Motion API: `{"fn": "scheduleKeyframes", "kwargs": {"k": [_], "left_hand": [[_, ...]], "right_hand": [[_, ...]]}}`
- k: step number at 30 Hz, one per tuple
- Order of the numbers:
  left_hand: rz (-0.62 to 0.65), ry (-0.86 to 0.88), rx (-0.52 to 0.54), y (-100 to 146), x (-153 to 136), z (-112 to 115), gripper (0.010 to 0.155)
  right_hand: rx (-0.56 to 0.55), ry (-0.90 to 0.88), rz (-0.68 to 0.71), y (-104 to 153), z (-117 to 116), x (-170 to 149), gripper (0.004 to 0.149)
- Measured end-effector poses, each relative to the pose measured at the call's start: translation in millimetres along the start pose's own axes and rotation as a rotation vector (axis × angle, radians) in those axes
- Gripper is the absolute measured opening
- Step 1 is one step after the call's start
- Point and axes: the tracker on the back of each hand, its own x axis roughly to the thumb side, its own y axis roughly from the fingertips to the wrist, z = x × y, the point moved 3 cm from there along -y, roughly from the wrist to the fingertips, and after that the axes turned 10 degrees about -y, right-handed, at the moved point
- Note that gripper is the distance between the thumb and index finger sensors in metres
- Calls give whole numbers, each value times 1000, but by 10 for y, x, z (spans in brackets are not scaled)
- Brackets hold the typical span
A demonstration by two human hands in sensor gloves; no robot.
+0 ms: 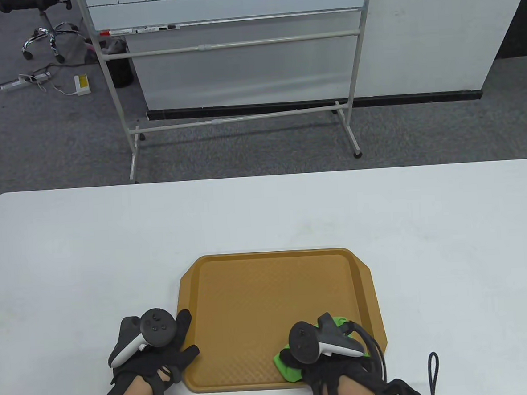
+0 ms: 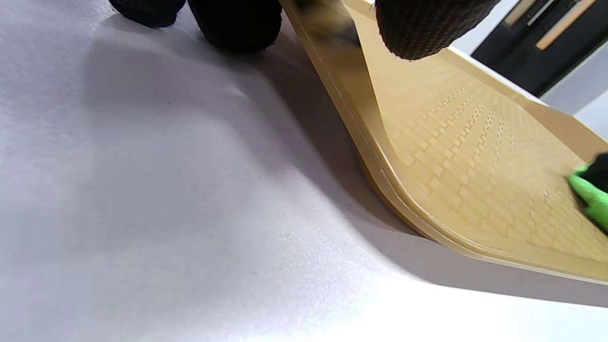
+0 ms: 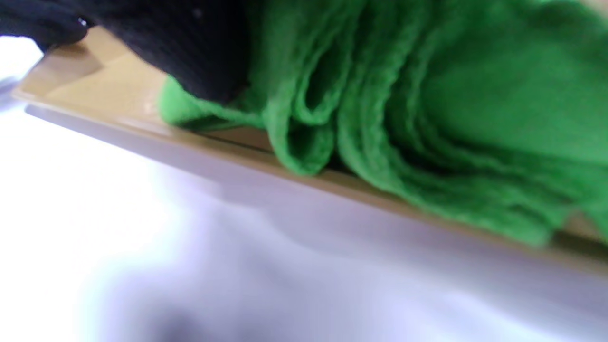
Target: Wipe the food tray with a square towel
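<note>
The tray (image 1: pixel 270 304) lies flat on the bench (image 1: pixel 70 245), holding only the bunched green towel (image 1: pixel 286 365) in its near right corner. The right hand (image 1: pixel 326 350) presses down on the towel, fingers closed over it. The left hand (image 1: pixel 152 347) rests spread on the bench, its fingertips (image 2: pixel 422 28) touching the tray's left rim.

Bright even overhead light, soft shadows, right wrist view blurred, overexposed
</note>
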Motion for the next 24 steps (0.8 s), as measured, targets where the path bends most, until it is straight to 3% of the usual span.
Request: {"fn": "scheduleKeyframes", "kwargs": {"k": [7,11,14,24], "left_hand": [[0,37,12,9,-38,-20,77],[17,24,-4,14,-52,-18,76],[25,32,10,24,-65,-16,77],[16,-15,-6,26,-32,-9,78]], "right_hand": [[-30,68,137,-578,-87,1030,58],[-100,159,55,-818,-16,1299,56],[-140,211,-3,-1033,91,1305,57],[-270,100,-280,-1871,644,882,56]]}}
